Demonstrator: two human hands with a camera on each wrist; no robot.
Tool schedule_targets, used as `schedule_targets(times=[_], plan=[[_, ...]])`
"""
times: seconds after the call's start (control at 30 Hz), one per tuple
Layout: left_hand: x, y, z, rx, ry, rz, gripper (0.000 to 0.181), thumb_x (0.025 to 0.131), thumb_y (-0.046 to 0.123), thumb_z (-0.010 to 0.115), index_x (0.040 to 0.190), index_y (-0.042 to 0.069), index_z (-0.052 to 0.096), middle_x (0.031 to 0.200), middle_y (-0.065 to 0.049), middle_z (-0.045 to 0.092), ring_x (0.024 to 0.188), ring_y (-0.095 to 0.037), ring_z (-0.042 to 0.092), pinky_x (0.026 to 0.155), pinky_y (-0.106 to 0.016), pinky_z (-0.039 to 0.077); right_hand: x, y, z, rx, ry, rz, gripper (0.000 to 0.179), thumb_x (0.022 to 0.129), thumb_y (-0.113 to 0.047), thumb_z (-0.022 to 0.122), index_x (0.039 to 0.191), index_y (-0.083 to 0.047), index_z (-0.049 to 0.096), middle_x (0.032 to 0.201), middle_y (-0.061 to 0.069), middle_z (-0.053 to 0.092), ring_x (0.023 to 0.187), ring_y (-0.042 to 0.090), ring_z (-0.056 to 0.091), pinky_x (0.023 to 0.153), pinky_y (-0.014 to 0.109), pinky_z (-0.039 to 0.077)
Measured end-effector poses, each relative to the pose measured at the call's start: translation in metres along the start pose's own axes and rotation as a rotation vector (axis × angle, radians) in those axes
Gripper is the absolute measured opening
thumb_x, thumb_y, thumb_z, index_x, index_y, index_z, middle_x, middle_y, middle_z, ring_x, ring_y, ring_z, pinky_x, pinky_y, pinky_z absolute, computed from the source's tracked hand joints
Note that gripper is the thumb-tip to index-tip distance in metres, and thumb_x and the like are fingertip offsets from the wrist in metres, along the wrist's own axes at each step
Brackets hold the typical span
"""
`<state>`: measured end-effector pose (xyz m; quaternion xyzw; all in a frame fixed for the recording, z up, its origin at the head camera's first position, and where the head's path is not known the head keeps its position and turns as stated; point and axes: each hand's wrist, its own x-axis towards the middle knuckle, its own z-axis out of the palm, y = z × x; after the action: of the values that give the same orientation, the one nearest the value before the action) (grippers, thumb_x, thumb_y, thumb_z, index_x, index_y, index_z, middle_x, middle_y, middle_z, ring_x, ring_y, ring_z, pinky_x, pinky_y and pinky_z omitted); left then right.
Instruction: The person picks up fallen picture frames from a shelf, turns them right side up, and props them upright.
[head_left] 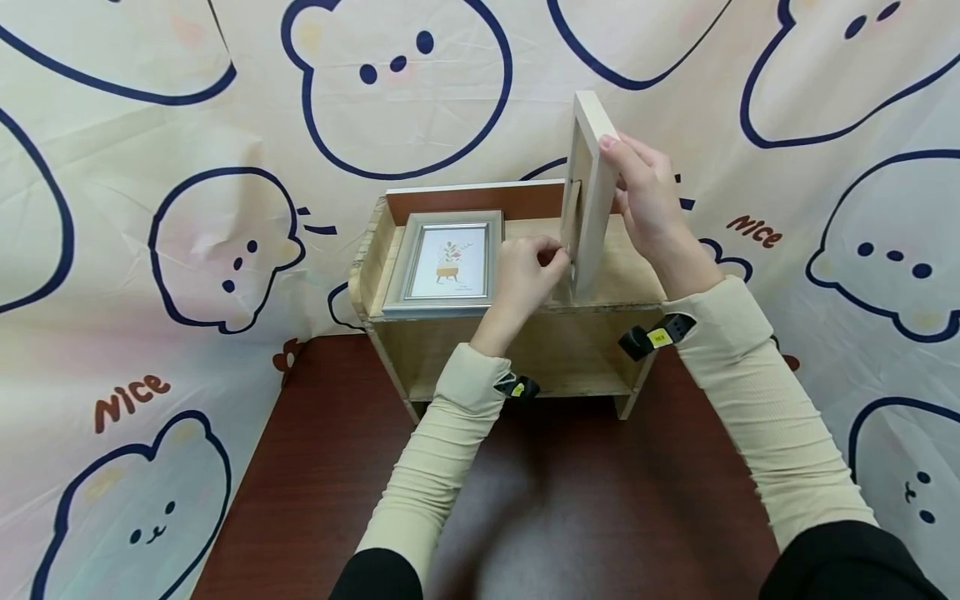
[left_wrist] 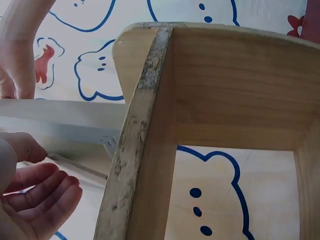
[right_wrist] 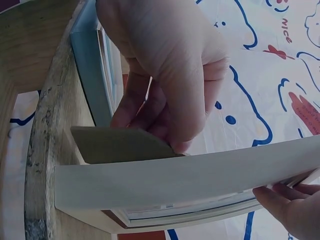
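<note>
A white picture frame (head_left: 597, 200) stands on edge on top of a small wooden shelf (head_left: 637, 271), turned nearly side-on in the head view. My right hand (head_left: 651, 196) grips its upper part, thumb on the near edge. At the back of the frame, my left hand (head_left: 527, 271) pinches the tan support flap (right_wrist: 120, 145), which sticks out from the backing in the right wrist view. Left of the hands, a silver picture frame (head_left: 495, 250) with a potted-plant print lies face up on the shelf top.
The shelf has raised side panels (head_left: 367, 258), a back rail and an open compartment (head_left: 495, 354) below. It stands on a dark red-brown table (head_left: 315, 500). Behind and around hangs a cloth (head_left: 247, 125) printed with cartoon bears.
</note>
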<state>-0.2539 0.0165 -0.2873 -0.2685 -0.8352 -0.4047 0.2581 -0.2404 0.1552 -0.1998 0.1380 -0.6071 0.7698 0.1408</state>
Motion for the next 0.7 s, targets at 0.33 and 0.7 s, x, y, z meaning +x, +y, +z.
schedule_targets(times=[0.33,0.7], plan=[[-0.0061,0.0038,0.0013,0.067,-0.063,-0.008,0.029,0.079,0.011,0.061,0.104,-0.003,0.063,0.094,-0.013,0.064,0.08,-0.019,0.063,0.068,-0.022,0.049,0.0001,0.0006,0.003,-0.006,-0.004,0.006,0.049,0.089,-0.02,0.052,0.131,0.002,0.044,0.131,0.014,0.043,0.121,0.029,0.038,0.101,0.042,0.027],[-0.0073,-0.0053,-0.003,0.077,-0.004,0.035,0.02,0.075,0.001,0.063,0.093,-0.004,0.067,0.085,-0.012,0.068,0.07,-0.017,0.065,0.064,-0.018,0.049,0.0014,-0.0002,0.0083,-0.002,0.001,0.01,0.048,0.087,-0.019,0.054,0.13,0.002,0.047,0.126,0.014,0.047,0.116,0.028,0.042,0.098,0.039,0.033]])
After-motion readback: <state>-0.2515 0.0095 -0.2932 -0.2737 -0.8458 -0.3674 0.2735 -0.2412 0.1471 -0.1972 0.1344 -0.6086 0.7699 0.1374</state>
